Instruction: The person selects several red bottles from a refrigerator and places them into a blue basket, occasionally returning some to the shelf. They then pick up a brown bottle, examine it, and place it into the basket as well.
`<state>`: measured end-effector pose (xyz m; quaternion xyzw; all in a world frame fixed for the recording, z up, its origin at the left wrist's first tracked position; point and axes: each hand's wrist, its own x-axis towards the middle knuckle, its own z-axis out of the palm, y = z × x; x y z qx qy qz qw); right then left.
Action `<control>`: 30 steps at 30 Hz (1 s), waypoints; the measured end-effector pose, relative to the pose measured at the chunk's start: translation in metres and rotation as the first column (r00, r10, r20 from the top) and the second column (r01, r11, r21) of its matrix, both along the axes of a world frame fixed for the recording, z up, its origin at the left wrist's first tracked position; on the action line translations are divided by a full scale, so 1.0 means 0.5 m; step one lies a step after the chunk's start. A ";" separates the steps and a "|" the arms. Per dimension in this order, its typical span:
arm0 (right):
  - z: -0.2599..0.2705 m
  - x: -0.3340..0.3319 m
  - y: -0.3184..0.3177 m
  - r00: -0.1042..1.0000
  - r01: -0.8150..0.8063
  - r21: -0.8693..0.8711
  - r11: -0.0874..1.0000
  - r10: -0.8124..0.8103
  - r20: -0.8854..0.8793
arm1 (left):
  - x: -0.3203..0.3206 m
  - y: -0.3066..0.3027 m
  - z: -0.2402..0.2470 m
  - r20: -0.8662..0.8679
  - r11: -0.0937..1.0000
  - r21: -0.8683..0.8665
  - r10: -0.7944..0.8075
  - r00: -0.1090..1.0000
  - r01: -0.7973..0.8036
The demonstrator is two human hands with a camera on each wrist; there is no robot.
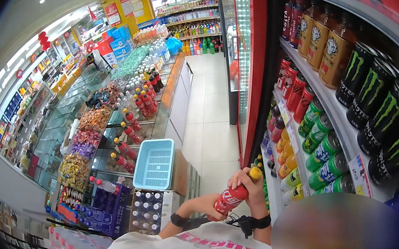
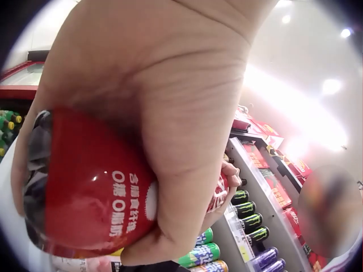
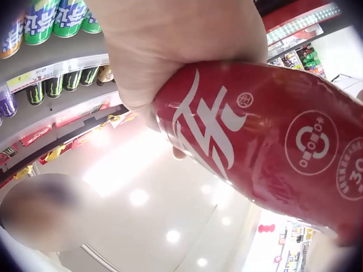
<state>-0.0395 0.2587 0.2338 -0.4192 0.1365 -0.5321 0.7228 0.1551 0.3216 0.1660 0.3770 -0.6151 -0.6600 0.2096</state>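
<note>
A red soda bottle (image 1: 230,199) with white lettering and a yellow cap (image 1: 255,173) is held tilted in front of the person's white shirt. Round its lower part the left hand (image 1: 204,205) grips; the left wrist view shows thumb and fingers wrapped about the red label (image 2: 96,187) close to the dark base. Higher up, the right hand (image 1: 254,195) has its fingers curled round the upper part just below the cap. In the right wrist view that hand (image 3: 181,39) covers one end of the bottle (image 3: 255,130).
To the right, cooler shelves (image 1: 323,100) hold black energy drink cans (image 1: 370,107), green cans (image 1: 319,135) and brown bottles. An open cooler door (image 1: 249,70) stands ahead. On the left are a light blue basket (image 1: 140,162), a carton of dark bottles (image 1: 147,208) and a glass counter with goods.
</note>
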 end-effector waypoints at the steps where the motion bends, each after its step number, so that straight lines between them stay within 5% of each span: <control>1: -0.009 -0.004 -0.007 0.999 -0.012 0.008 1.000 0.013 -0.036 | -0.004 -0.003 0.002 -0.006 1.000 0.012 0.006 1.000 -0.006; 8: -0.015 0.013 -0.052 0.973 0.227 0.143 0.963 -0.219 -0.069 | -0.010 -0.033 0.015 -0.015 0.995 -0.024 0.092 0.996 -0.093; 10: -0.021 0.033 -0.071 0.921 0.387 0.195 0.901 -0.368 -0.128 | -0.008 -0.045 0.094 0.093 0.973 0.108 0.193 0.977 -0.202; 11: -0.006 0.019 -0.076 0.911 0.364 0.200 0.910 -0.303 -0.280 | -0.002 -0.055 0.119 0.152 0.951 0.167 0.237 0.960 -0.261; 14: -0.046 0.075 -0.105 0.755 0.598 -0.016 0.801 -0.570 -0.325 | 0.029 -0.093 0.082 0.124 0.930 -0.007 0.366 0.922 -0.368; 15: -0.054 0.082 -0.109 0.818 0.517 0.007 0.856 -0.491 -0.301 | 0.035 -0.104 0.104 0.111 0.924 0.096 0.361 0.926 -0.371; 18: -0.075 0.109 -0.133 0.908 0.191 0.039 0.981 -0.161 -0.388 | 0.047 -0.136 0.091 0.051 0.915 -0.015 0.403 0.914 -0.403; 22: -0.037 0.143 -0.151 0.963 0.128 0.208 0.970 -0.071 -0.261 | 0.089 -0.162 0.145 0.198 0.958 -0.039 0.287 0.937 -0.285; 23: -0.042 0.154 -0.158 0.954 0.187 0.221 0.957 -0.123 -0.274 | 0.114 -0.170 0.138 0.191 0.910 -0.253 0.380 0.905 -0.328; 25: -0.077 0.176 -0.187 0.865 0.296 0.024 0.955 -0.258 -0.431 | 0.163 -0.188 0.114 0.110 0.679 -0.629 0.560 0.821 -0.379; 28: -0.110 0.198 -0.210 0.752 0.215 -0.232 0.949 -0.313 -0.580 | 0.194 -0.194 0.155 -0.069 0.684 -0.469 0.602 0.795 -0.559; 30: -0.086 0.219 -0.197 0.729 0.089 -0.298 0.950 -0.266 -0.630 | 0.194 -0.197 0.162 -0.134 0.605 -0.522 0.638 0.759 -0.601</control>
